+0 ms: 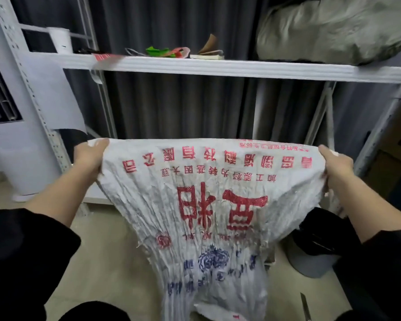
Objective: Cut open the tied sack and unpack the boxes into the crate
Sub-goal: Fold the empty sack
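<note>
A white woven sack [208,205] with red and blue printed characters hangs upside down in front of me, its print inverted. My left hand [90,156] grips the sack's upper left corner and my right hand [336,163] grips the upper right corner, stretching the top edge between them. The fabric narrows into gathered folds toward the bottom of the view. No boxes or crate can be seen; the sack hides the floor beneath it.
A white metal shelf [241,68] stands behind the sack, holding a grey stuffed bag [333,28], a book [206,55], scraps of green and red plastic [164,52] and a white roll [60,40]. A dark bin [315,251] stands at the lower right. Beige floor [102,262] lies below.
</note>
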`<state>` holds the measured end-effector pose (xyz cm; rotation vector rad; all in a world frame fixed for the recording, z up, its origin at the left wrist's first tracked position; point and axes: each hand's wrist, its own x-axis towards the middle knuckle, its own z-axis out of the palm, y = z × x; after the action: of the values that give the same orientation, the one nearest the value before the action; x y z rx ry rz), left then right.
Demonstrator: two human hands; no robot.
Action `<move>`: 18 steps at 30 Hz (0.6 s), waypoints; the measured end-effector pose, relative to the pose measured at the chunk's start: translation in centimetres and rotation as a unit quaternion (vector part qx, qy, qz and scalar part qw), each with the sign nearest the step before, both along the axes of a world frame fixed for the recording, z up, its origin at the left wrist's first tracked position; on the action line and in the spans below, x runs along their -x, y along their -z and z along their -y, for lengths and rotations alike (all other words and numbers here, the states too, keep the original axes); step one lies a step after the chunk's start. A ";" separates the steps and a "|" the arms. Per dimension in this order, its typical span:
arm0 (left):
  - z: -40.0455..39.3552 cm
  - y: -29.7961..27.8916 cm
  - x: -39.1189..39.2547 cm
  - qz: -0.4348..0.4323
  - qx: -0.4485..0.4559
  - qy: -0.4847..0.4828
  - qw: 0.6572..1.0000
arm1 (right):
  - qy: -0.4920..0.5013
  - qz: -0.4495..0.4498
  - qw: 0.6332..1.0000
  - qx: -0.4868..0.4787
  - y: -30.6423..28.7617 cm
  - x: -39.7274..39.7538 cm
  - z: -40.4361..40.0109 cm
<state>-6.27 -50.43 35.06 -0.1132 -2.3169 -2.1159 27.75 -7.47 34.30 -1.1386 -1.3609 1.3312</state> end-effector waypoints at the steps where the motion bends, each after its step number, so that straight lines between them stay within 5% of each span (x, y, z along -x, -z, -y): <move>1: -0.1 -0.7 -0.7 -0.014 0.011 -0.006 1.000 | 0.005 0.007 1.000 -0.010 -0.6 -0.4 -0.2; 4: -0.4 -1.9 -0.7 -0.070 0.083 -0.049 0.993 | 0.022 0.104 0.993 -0.042 -1.7 -1.2 -1.4; 7: -0.6 -2.7 -0.9 -0.035 0.052 -0.025 0.998 | 0.053 0.123 0.991 -0.006 -1.8 -2.1 -2.0; 10: -0.8 -2.4 -1.6 0.084 -0.189 0.073 0.976 | -0.027 -0.071 0.991 0.107 -1.5 -2.8 -1.2; 12: -1.0 -1.7 -2.3 0.059 -0.220 0.163 0.960 | -0.151 -0.161 0.968 0.122 -1.6 -3.5 0.3; 15: -1.2 -0.6 -2.4 0.023 -0.071 0.298 0.952 | -0.303 0.028 0.951 0.050 -0.7 -4.0 1.7; 18: -2.0 -1.2 -2.8 0.009 0.028 0.209 0.977 | -0.273 0.148 0.949 0.056 -0.1 -3.9 0.2</move>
<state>-3.43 -48.45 36.27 -0.6389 -2.5465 -2.2189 31.65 -7.71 34.40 -1.1096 -1.9406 1.6885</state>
